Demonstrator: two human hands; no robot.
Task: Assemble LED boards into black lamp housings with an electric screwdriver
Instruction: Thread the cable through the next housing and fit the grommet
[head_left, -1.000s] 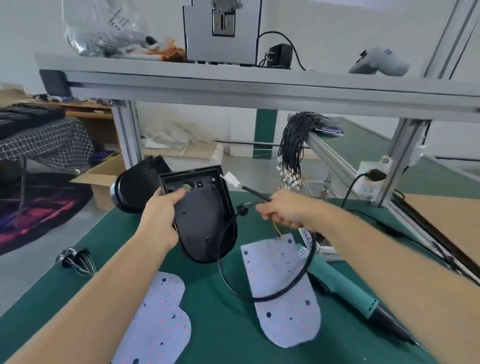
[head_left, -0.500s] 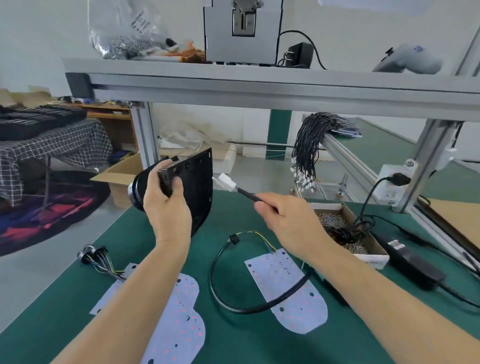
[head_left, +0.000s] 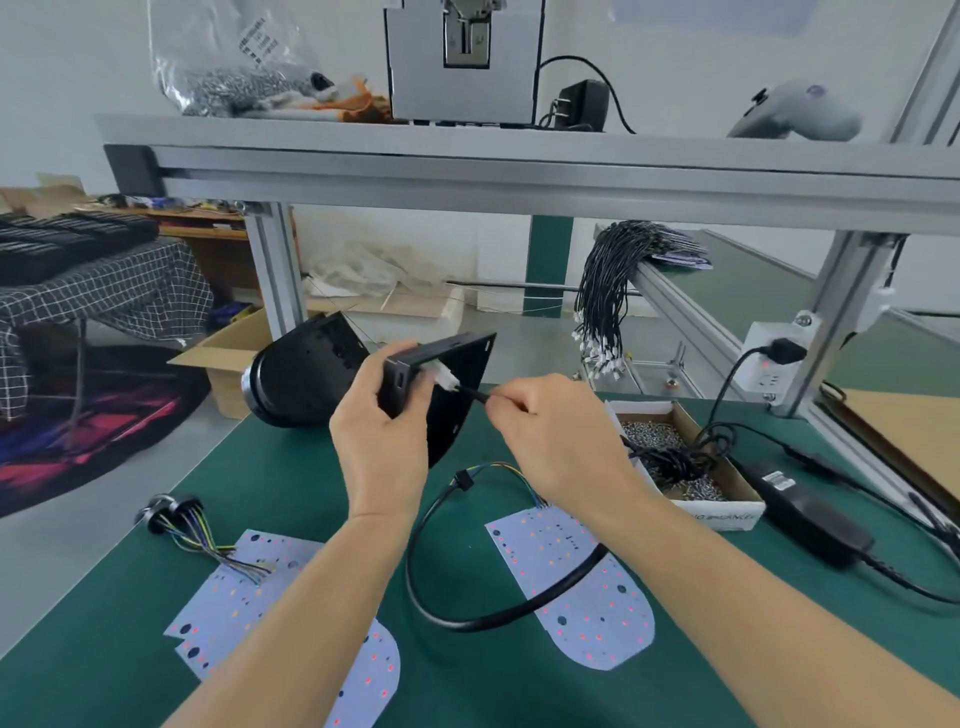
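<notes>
A cable plug is being fed into a lamp housing held above the green bench.

The housing (head_left: 447, 395) is gripped on edge by the left hand (head_left: 382, 441); the white plug (head_left: 441, 376), at its rim, is pinched by its cable in the right hand (head_left: 561, 441). If forced askew, the plug could jam. Two housings, three LED boards (head_left: 587, 587) and one screw box (head_left: 685, 457) are counted.

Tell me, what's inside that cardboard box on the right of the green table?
The cardboard box holds a heap of small silver screws. A coiled black power cord lies on top, covering those beneath it.
</notes>
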